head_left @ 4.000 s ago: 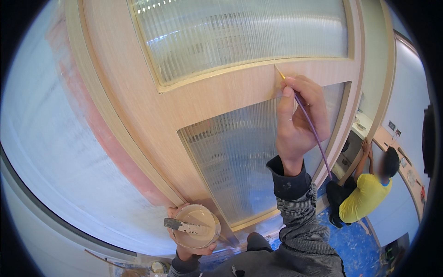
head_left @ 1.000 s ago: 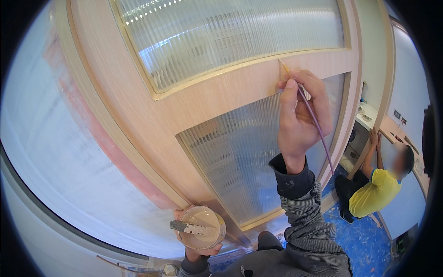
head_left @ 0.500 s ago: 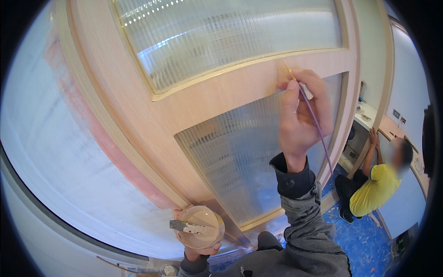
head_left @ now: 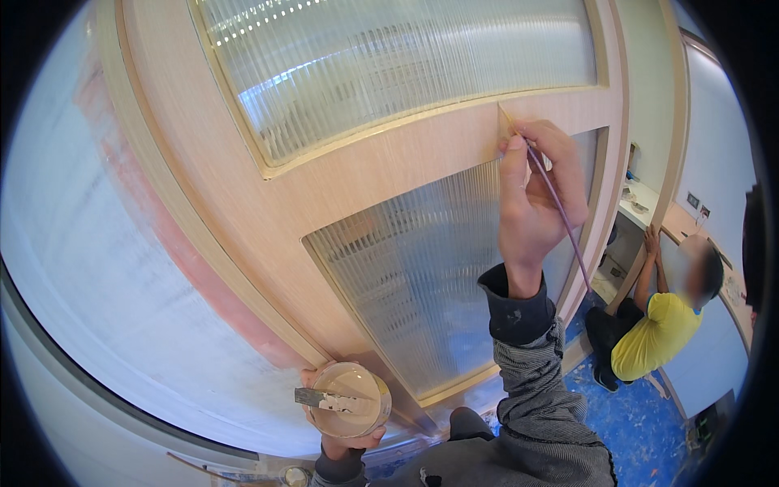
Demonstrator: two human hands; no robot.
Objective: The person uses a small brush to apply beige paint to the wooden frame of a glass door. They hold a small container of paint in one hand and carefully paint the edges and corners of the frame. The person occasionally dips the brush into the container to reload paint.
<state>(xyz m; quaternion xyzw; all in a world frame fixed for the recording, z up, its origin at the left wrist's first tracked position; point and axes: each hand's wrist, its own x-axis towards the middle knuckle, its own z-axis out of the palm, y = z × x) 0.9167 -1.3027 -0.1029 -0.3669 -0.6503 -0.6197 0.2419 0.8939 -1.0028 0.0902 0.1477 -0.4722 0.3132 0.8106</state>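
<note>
Between the thumb and fingers of my right hand (head_left: 540,183) is a thin paintbrush (head_left: 558,199) with a long purple handle. Its tip meets the pale wooden rail (head_left: 389,158) of the door, just under the edge of the upper ribbed glass panel (head_left: 406,73). Down at the lower left, my left hand (head_left: 357,442) is wrapped around a round tub (head_left: 349,422) of beige paint or filler. A flat stick or blade (head_left: 337,399), smeared with the same stuff, lies across the tub.
A lower ribbed glass panel (head_left: 414,276) sits below the rail. On the left, a white wall (head_left: 105,268) carries a pinkish strip. At right a person in a yellow shirt (head_left: 657,333) crouches by a cabinet, above a blue floor covering (head_left: 629,422).
The brush and my right hand have shifted very slightly to the right along the rail. The tub stays in my left hand, nearly still.
</note>
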